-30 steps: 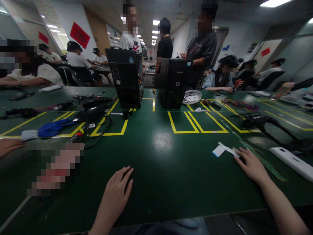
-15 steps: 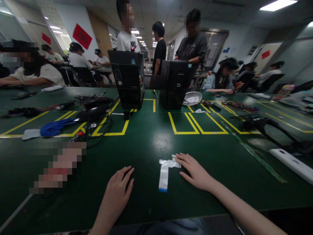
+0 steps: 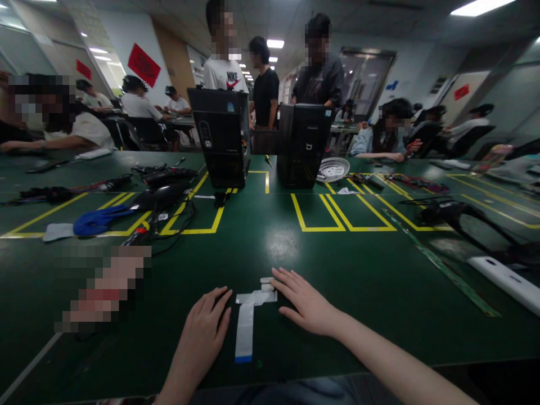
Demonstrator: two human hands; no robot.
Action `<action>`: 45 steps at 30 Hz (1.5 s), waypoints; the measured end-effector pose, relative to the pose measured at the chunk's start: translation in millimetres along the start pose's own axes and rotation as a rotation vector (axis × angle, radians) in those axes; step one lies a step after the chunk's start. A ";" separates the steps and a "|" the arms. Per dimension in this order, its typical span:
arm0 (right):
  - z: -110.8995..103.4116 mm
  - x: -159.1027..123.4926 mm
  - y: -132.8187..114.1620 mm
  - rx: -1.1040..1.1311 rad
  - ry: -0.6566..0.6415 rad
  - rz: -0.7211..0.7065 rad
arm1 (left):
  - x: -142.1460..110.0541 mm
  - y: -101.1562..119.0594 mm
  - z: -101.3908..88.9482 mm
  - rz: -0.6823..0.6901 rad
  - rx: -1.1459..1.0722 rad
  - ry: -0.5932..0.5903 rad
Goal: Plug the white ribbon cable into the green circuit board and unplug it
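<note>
A white flat ribbon cable (image 3: 244, 332) with a blue end lies on the green table between my two hands. It is bent into a T-like shape, its blue end pointing towards me. My right hand (image 3: 307, 304) lies flat with fingers stretched out, the fingertips at the cable's upper right end; whether they press on it I cannot tell. My left hand (image 3: 203, 329) rests palm down on the table, fingers extended and holding nothing. A small gap separates it from the cable's left side.
Two black computer cases (image 3: 223, 140) stand at the table's far side, with a white basket (image 3: 333, 169) beside the right one. At left lie a blue glove (image 3: 99, 220) and black cables. A green strip (image 3: 441, 264) and a white case (image 3: 506, 281) are at right. People stand and sit beyond.
My right hand has swept left from the far right, and the ribbon cable has moved with it and turned, ending beside my left hand. My left hand has stayed in place.
</note>
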State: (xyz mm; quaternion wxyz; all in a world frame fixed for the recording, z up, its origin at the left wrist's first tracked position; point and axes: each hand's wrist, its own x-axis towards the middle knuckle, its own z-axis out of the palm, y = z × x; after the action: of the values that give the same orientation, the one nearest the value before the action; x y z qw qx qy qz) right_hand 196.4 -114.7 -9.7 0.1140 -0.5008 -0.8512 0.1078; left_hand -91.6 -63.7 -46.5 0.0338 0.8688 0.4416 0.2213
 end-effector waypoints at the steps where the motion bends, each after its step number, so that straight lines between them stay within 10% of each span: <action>1: 0.5 -3.3 6.3 -0.027 0.025 0.033 | -0.1 0.0 -0.1 -0.002 0.001 -0.002; 4: 0.2 -19.6 37.0 -0.144 0.125 0.293 | -0.1 0.2 -0.4 -0.005 0.007 -0.001; 10: -26.2 -100.6 116.0 -0.406 0.320 1.314 | 0.7 1.5 -0.8 -0.004 0.014 -0.005; 18: -52.3 -226.8 166.7 -0.240 0.513 1.980 | -0.1 1.6 -1.2 -0.012 0.010 -0.005; 31: -53.9 -248.0 207.8 -0.176 0.394 1.966 | -1.2 -2.0 1.5 -0.009 0.037 -0.021; 45: -58.1 -301.2 228.9 -0.213 0.131 1.371 | 0.2 1.0 0.7 0.003 0.020 0.013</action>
State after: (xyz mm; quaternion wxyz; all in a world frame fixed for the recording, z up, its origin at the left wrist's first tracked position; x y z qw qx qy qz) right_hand 545.8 -266.0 -48.6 0.0216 -0.9392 -0.3403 0.0408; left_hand -90.4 -64.2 -46.8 0.0220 0.8684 0.4426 0.2224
